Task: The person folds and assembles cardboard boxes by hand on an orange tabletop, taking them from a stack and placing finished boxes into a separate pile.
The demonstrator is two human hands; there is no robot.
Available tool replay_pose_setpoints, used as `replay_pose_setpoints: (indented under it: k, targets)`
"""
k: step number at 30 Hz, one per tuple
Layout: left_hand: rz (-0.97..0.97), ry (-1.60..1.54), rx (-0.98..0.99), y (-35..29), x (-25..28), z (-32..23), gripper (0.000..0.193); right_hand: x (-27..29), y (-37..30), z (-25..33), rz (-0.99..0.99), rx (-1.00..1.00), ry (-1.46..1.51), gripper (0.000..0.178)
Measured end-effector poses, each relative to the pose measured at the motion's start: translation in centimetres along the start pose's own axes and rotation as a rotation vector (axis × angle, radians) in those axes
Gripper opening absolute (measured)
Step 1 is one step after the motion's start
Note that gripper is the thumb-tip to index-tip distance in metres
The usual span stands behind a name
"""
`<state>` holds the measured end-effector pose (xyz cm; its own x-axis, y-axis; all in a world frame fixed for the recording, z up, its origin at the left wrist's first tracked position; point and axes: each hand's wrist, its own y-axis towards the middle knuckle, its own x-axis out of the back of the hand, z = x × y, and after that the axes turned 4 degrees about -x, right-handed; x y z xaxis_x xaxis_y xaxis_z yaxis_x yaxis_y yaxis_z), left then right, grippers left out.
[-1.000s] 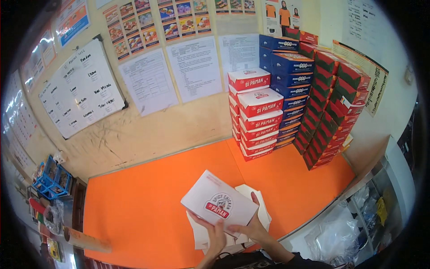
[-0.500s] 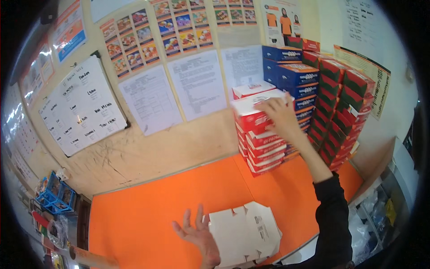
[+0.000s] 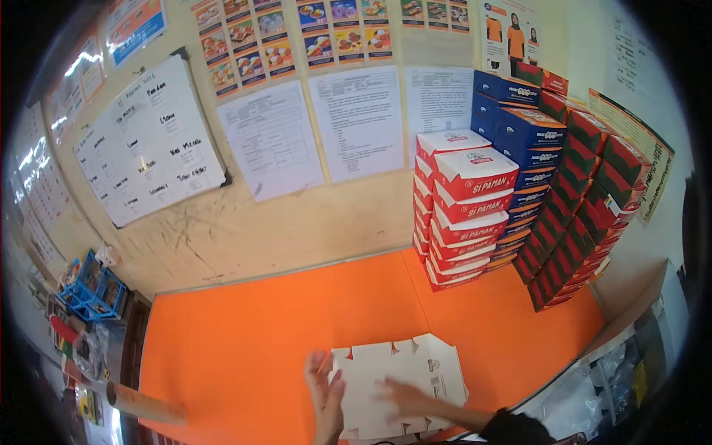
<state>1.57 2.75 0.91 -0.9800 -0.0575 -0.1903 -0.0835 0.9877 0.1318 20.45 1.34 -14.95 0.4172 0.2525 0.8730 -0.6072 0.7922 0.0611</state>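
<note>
Flat white cardboard box blanks (image 3: 386,363) lie on the orange tabletop near its front edge, with small cut tabs along their sides. Beside their left edge my left hand (image 3: 324,397) is raised, open, fingers pointing up. My right hand (image 3: 410,400) is over the middle of the blanks, fingers stretched out and partly blurred. Nothing shows in either hand; whether the right one touches the cardboard I cannot tell. Folded red-and-white boxes (image 3: 475,182) stand in stacks at the back right.
Blue-and-orange boxes (image 3: 531,139) and dark green-and-red boxes (image 3: 593,193) are stacked against the back right corner. The orange tabletop (image 3: 259,334) runs to the wall. A cardboard tube (image 3: 141,403) and blue basket (image 3: 93,289) are on the left; a whiteboard (image 3: 152,148) hangs above.
My right hand has let go of the top red-and-white box and come down to the flat blanks. My left hand stays near their left edge. The view has shifted slightly.
</note>
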Motion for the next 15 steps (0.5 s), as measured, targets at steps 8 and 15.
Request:
replay_pose_setpoints:
  k: [8,15]
  targets:
    - [-0.062,-0.177,0.01,-1.7,0.0,-1.4,0.069,-3.7,-0.3,-1.5,0.405,-0.098,0.48,0.025]
    - [0.525,1.373,-0.538,-6.2,-1.9,-6.5,0.05,11.0,-1.2,6.8,-0.2,-0.18,0.216,0.01]
